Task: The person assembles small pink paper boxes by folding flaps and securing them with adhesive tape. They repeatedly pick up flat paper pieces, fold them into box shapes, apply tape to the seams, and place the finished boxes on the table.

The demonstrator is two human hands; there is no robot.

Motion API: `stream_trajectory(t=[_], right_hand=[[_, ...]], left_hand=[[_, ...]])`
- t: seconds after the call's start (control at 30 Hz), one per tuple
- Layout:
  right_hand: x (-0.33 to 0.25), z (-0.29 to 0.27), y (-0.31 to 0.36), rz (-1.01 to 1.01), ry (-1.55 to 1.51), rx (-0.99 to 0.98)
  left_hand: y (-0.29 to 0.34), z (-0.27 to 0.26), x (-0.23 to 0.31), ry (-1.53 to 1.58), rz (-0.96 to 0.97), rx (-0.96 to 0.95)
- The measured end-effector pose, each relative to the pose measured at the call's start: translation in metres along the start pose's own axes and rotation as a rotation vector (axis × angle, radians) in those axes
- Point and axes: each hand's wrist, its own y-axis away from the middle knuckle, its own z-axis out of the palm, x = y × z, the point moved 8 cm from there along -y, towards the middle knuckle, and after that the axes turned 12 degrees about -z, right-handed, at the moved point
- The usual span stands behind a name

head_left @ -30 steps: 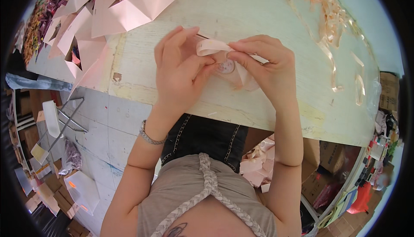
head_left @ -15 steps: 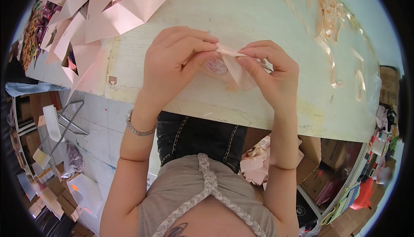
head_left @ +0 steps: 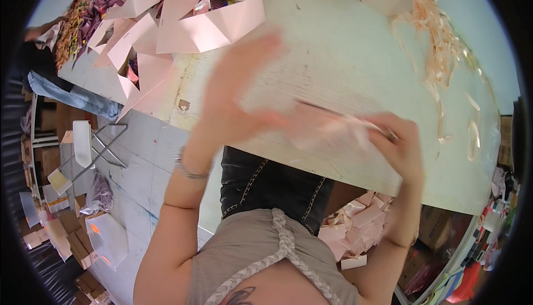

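A pale pink folded paper piece (head_left: 327, 130), smeared by motion, is held over the table's near edge. My right hand (head_left: 398, 141) is closed on its right end, with a small metal thing showing by the fingers, too blurred to name. To the left, my left hand (head_left: 230, 96) is blurred too, its fingers stretched up and away from the thumb. The thumb points at the paper's left end; whether it touches cannot be made out.
Open pink paper boxes (head_left: 208, 24) with small wrapped pieces inside crowd the far left of the pale table (head_left: 311, 55). Peach ribbons (head_left: 438, 55) lie at the far right. Below the edge stands a carton of finished-looking pink boxes (head_left: 361, 221). A folding stool (head_left: 83, 144) is at left.
My left hand has let go of the pink paper and opened. My right hand has moved right and nearer with the paper. The whole view has shifted, showing more on the left.
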Motion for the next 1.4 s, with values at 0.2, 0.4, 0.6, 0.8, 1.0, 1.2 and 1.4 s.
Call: stream_trajectory(t=[0.2,0.4,0.6,0.8,1.0,1.2,1.4], right_hand=[[-0.009,-0.043,0.067,-0.045,-0.051,-0.624],[0.019,0.021,-0.09,0.054,-0.044,-0.151],[0.025,0.063,-0.182,0.053,-0.758,0.095],[-0.015,0.064,-0.127,-0.109,-0.24,0.124],[-0.015,0.027,-0.105,-0.341,-0.103,0.337],[0.004,0.004,-0.086,-0.547,0.049,0.3],[0.108,-0.105,-0.07,-0.112,0.504,0.81]], left_hand=[[-0.049,-0.113,-0.171,-0.922,-0.581,0.255],[-0.069,-0.076,-0.183,-0.962,-0.727,0.023],[-0.06,-0.049,-0.17,-0.381,-0.571,0.003],[-0.035,0.023,-0.043,0.266,-0.64,-0.439],[-0.024,0.046,-0.023,-0.057,-0.387,-0.473],[-0.014,0.064,0.019,-0.281,-0.193,-0.426],[-0.017,0.064,0.021,-0.37,-0.146,-0.233]])
